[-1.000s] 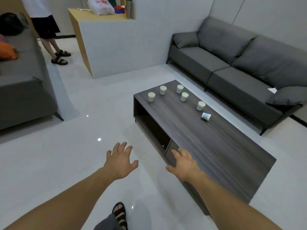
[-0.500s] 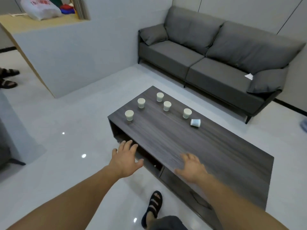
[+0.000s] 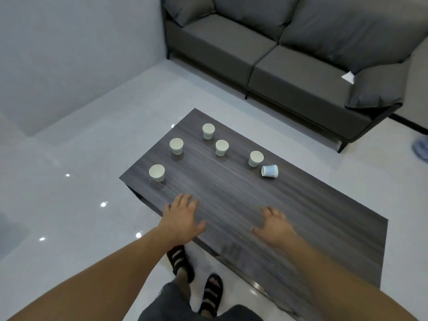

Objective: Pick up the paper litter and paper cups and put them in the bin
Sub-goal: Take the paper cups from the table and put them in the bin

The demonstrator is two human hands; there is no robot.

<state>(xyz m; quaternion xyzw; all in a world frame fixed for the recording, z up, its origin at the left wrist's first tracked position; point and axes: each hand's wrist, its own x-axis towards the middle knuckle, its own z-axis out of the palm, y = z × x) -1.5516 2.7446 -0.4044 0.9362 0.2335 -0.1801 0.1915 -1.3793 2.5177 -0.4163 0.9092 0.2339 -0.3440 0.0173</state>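
- We have stepped up close to the table (image 3: 301, 216). A second ago we stood farther back, off its end.
- Back then our left hand (image 3: 183, 218) was over the floor. Now it is over the table's near edge, with fingers spread flat and holding nothing.
- Our right hand (image 3: 274, 224) has come in over the table top too. Its fingers are loose and apart, and it holds nothing.
- We cannot tell if either hand touches the wood.
- We think the reaching has only just begun. No cup is picked up yet, and all six sit where they were on the table.
- Five cups stand up straight at the table's far end:
  - the corner cup (image 3: 157, 173)
  - the second cup (image 3: 176, 146)
  - the back cup (image 3: 208, 131)
  - the middle cup (image 3: 221, 147)
  - the right cup (image 3: 255, 158)
- Looking down into them, we see only pale insides. They seem empty, but we cannot be sure.
- The blue cup (image 3: 269, 170) lies on its side on the table, just beside the right cup. We see no spill on the table near it.
- A white bit of paper (image 3: 348, 77) lies on the sofa (image 3: 231, 49), past the table's far side.
- We see no bin anywhere around the table, so we will have to find it.
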